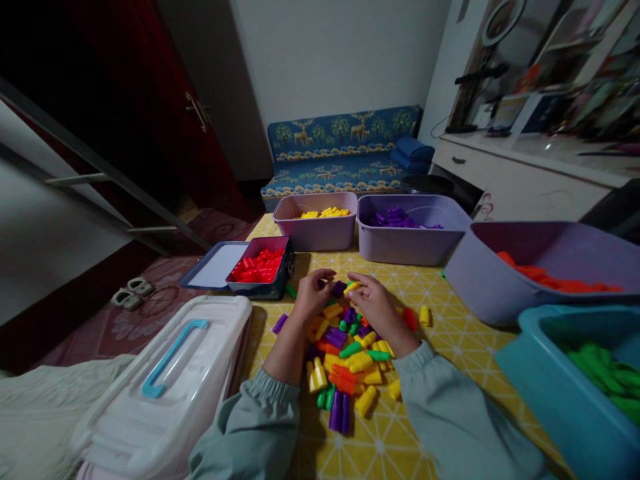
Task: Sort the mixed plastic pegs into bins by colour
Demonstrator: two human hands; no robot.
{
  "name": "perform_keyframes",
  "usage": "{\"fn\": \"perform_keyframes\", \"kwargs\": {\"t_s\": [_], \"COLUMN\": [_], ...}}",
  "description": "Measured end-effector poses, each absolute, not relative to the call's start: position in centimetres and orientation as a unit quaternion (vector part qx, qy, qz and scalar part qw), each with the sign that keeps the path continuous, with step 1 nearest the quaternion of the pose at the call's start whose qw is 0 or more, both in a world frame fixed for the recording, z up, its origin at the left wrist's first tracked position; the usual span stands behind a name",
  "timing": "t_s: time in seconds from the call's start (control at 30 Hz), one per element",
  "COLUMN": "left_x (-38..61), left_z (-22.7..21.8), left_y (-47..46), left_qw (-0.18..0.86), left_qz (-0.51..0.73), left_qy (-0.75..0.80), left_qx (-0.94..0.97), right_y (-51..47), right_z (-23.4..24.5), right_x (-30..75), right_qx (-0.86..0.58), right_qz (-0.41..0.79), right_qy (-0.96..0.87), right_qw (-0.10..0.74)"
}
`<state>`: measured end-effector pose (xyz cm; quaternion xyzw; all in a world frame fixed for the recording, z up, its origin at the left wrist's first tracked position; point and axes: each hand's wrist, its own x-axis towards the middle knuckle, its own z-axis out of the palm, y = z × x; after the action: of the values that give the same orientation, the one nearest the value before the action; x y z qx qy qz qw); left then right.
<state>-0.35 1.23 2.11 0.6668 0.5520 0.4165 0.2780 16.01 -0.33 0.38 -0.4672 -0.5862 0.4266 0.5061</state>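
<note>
A pile of small plastic pieces [350,363] in yellow, purple, green and orange lies on the yellow patterned tablecloth [450,313] in front of me. My left hand [311,293] hovers over the pile's far edge with fingers curled; what they hold is hidden. My right hand [373,303] is just beside it, pinching a yellow piece [351,287] at its fingertips. A purple piece [339,289] lies between the two hands.
Bins ring the pile: a pink bin of yellow pieces [316,223], a lilac bin of purple pieces [407,230], a lilac bin of orange pieces [540,267], a teal bin of green pieces [575,387], a dark tin of red pieces [260,267]. A white lidded box [170,380] stands at left.
</note>
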Motion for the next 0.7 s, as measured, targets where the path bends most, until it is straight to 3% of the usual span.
{"fn": "perform_keyframes", "kwargs": {"t_s": [0.2, 0.33, 0.7], "left_x": [-0.2, 0.0, 0.7], "left_z": [1.8, 1.9, 2.6], "left_y": [1.2, 1.1, 0.9], "left_qw": [0.195, 0.181, 0.397], "left_qz": [0.298, 0.29, 0.446], "left_qy": [0.529, 0.544, 0.48], "left_qx": [0.77, 0.766, 0.643], "right_y": [-0.4, -0.4, -0.4], "right_z": [0.0, 0.2, 0.3], "right_x": [15.7, 15.6, 15.6], "right_qx": [-0.482, -0.487, -0.502], "right_qz": [0.35, 0.345, 0.359], "right_qy": [-0.625, -0.632, -0.643], "right_qw": [0.504, 0.494, 0.453]}}
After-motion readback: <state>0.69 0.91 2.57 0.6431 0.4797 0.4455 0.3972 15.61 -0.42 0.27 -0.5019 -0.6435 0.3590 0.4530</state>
